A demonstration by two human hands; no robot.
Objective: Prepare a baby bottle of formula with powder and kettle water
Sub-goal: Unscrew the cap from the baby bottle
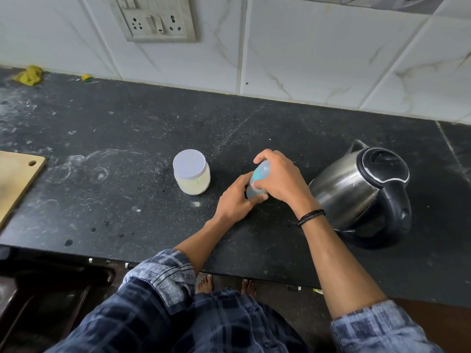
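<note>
The baby bottle (260,174) is near the middle of the black counter (153,123), between a jar and a kettle, and both hands are on it. It is a clear bottle with a teal tint showing between the fingers. The right hand (280,179) comes down over the top, fingers curled round the upper end. The left hand (235,200) wraps the lower part from the side. The two hands touch each other around the bottle. They cover its base, so I cannot tell whether it rests on the counter or is held just off it.

Just to the left, standing apart from the hands, is the small jar (192,183) of pale powder, upright, with its white lid (189,164) on. To the right, near the right forearm but not touching it, sits the steel kettle (339,189). Its black lid is down, its spout points toward the wall and its black handle faces the counter's front edge. A dark braided band (311,216) circles the right wrist, and both checked sleeves are pushed up the arms.

Farther off, the corner of a wooden cutting board (15,179) lies at the left edge of the counter. A crumpled yellow cloth (28,75) sits at the back left against the white marbled wall tiles (305,47). A socket panel (155,19) is mounted on the tiles above. The counter is marked with pale rings and smears. Bare feet (204,284) show on the floor below its front edge.
</note>
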